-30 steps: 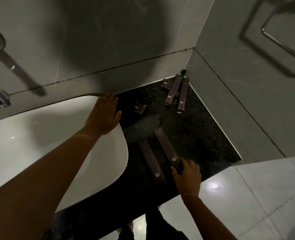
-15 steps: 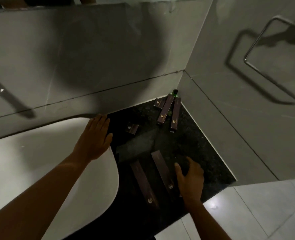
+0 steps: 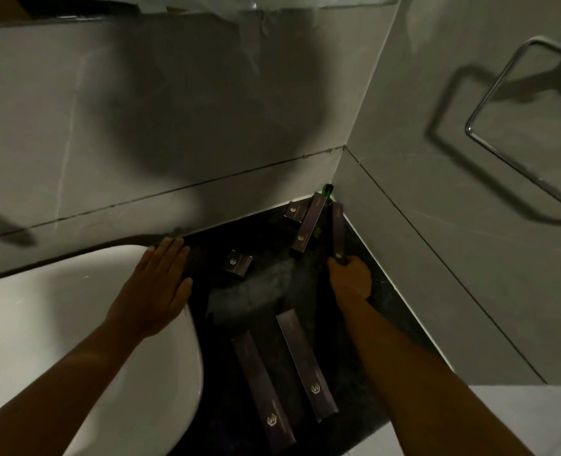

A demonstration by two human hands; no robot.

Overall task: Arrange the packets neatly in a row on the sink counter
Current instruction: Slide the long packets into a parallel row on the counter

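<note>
Packets, dark and slim with small pale logos, lie scattered on the black sink counter (image 3: 381,311), which fills the wedge between the white basin (image 3: 42,324) and the grey tiled walls. Two long packets sit side by side near the front edge, roughly parallel and just apart: the left front packet (image 3: 262,391) at about 6 o'clock of the counter, the right front packet (image 3: 307,363) beside it. Toward 12 o'clock, in the corner, a leaning long packet (image 3: 308,227) lies tilted across a short corner packet (image 3: 295,212), with a small green-lit object (image 3: 328,189) at its far end. A small packet (image 3: 237,263) lies alone at about 10 o'clock, near the basin.

The right hand (image 3: 351,278) reaches into the corner, its fingers curled closed around the near end of an upright-running long packet (image 3: 337,232) that lies along the right wall. The left hand (image 3: 156,287) rests flat on the basin rim, fingers spread and straight, holding nothing. A metal towel ring (image 3: 489,93) hangs on the right wall at 2 o'clock.
</note>
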